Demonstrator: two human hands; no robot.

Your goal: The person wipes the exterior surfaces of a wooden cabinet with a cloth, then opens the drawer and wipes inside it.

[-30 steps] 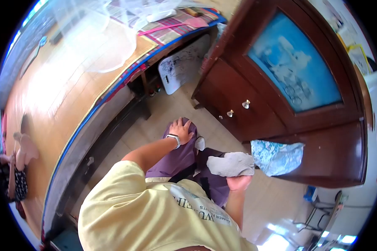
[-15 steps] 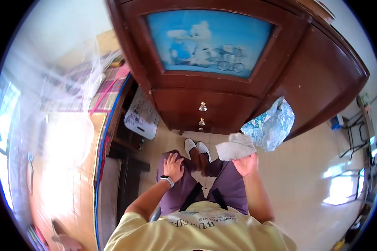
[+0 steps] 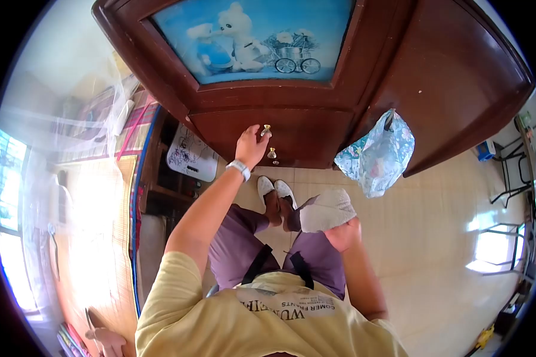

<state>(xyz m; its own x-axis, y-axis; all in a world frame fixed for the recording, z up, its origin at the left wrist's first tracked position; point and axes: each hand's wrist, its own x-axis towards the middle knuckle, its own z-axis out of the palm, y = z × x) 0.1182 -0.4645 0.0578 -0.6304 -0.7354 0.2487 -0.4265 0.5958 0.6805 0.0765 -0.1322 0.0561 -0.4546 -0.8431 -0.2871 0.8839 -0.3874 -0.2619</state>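
Observation:
My left hand (image 3: 252,147), with a watch on its wrist, reaches to the upper gold-coloured knob (image 3: 266,129) on the front of the brown wooden cabinet (image 3: 220,128). Its fingertips are closed about that knob; the exact contact is small in view. The drawer front looks flush with the cabinet. A second knob (image 3: 272,153) sits just below. Over my right thigh, my right hand (image 3: 343,236) grips a light grey cloth (image 3: 326,211) by its lower edge, and the cloth fans out above the fingers.
A blue flowered plastic bag (image 3: 380,156) hangs at the cabinet's right side. On the left stand a bed with a mat (image 3: 89,220) and a white net (image 3: 36,131). A whiteboard-like panel (image 3: 192,156) leans near it. Metal-legged chairs (image 3: 506,184) stand far right.
My left hand has left my thigh and moved forward to the upper knob. My right hand still holds the cloth, slightly lower and further left. The view has shifted.

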